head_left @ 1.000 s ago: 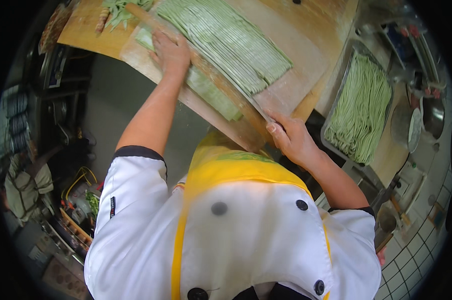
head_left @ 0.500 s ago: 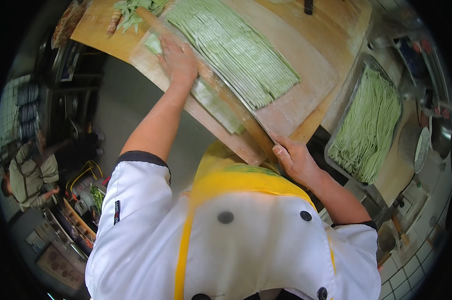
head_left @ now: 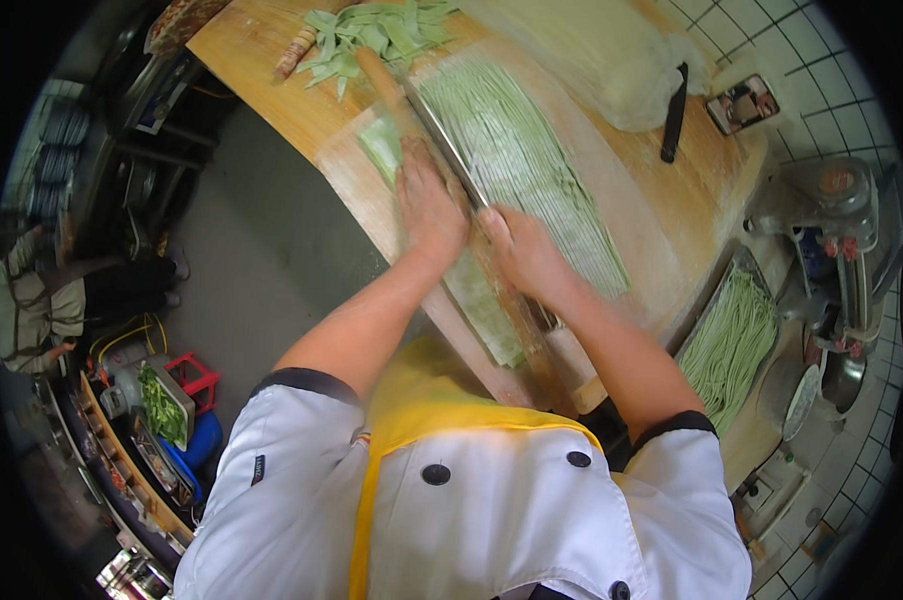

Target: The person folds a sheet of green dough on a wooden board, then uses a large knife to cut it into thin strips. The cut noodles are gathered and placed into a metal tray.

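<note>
A long wooden rolling pin [head_left: 404,112] lies slantwise across a wooden board [head_left: 272,70]. Beside and under it is a green dough sheet [head_left: 484,305], and to its right a band of cut green noodles [head_left: 532,165]. My left hand [head_left: 430,205] presses down on the middle of the pin, fingers pointing away from me. My right hand [head_left: 525,255] is close beside it on the same pin, slightly blurred. The pin's near end [head_left: 590,395] sticks out past the board's edge.
Green dough scraps [head_left: 372,30] lie at the board's far end. A black-handled knife [head_left: 675,125] rests by a pale floured mound [head_left: 612,60]. A metal tray [head_left: 694,330] of green noodles and a metal machine [head_left: 842,230] stand right. A person [head_left: 22,300] sits at the far left.
Both hands have come in from the pin's ends to its middle and now lie side by side. The view has swung, so the board's far end and the machine now show.
</note>
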Tool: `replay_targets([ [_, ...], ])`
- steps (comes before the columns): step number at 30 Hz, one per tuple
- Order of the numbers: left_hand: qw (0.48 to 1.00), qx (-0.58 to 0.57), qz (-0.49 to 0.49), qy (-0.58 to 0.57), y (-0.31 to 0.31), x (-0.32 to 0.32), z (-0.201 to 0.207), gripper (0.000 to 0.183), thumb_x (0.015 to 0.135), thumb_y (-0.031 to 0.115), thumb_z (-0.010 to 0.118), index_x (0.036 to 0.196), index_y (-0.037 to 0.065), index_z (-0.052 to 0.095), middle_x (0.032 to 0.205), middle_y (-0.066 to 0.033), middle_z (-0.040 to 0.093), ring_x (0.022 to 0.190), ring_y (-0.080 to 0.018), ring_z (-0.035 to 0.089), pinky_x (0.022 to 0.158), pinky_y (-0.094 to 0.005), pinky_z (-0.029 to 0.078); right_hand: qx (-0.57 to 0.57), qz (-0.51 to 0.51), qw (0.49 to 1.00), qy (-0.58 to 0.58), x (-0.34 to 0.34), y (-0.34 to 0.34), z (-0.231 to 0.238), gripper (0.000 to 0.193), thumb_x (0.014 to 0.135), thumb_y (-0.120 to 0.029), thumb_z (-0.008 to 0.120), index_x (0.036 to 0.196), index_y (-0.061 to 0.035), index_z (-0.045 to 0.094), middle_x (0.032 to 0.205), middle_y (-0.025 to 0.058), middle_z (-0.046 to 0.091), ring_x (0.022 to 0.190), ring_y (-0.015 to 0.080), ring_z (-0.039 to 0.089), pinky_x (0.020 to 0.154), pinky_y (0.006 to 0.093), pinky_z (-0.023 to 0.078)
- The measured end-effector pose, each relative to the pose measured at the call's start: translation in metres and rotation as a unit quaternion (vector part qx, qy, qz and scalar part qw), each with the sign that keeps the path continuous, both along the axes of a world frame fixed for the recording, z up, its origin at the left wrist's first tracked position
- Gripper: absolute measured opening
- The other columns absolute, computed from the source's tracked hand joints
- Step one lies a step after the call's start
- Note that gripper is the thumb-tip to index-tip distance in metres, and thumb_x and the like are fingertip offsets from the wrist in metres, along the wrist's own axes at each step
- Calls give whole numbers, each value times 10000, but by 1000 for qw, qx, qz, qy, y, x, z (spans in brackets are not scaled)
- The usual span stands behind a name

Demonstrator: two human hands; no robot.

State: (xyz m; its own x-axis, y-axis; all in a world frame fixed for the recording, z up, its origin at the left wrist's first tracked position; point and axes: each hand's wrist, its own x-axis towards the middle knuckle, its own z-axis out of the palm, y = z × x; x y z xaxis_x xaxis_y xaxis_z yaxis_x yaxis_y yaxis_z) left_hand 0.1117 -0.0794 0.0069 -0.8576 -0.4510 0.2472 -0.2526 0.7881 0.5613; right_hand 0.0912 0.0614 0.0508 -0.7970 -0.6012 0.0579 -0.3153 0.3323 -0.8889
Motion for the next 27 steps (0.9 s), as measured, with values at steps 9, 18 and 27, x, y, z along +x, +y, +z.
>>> replay_targets([
  [9,999,47,6,-2,-4,1,5,688,842,182,530,1378,-77,184,1438,-281,190,1348,-373,199,1118,-445,138,-1,-10,973,-229,-56,-48,48,378,955,-321,422,830,21,523,495,55,470,351,130,426,367,288,352],
  [18,998,24,57,-3,-7,-24,-9,686,874,285,490,1371,-96,211,1429,-274,246,1354,-357,209,1111,-466,101,40,-68,982,-174,89,114,55,432,937,-250,475,1209,85,488,535,35,476,427,102,438,445,261,371],
  [27,999,17,38,-12,-14,-21,-12,647,905,295,403,1386,-80,184,1457,-232,228,1375,-315,181,1106,-480,78,104,-25,977,-185,159,181,49,414,896,-210,501,1235,28,492,888,228,613,807,343,593,759,365,459],
])
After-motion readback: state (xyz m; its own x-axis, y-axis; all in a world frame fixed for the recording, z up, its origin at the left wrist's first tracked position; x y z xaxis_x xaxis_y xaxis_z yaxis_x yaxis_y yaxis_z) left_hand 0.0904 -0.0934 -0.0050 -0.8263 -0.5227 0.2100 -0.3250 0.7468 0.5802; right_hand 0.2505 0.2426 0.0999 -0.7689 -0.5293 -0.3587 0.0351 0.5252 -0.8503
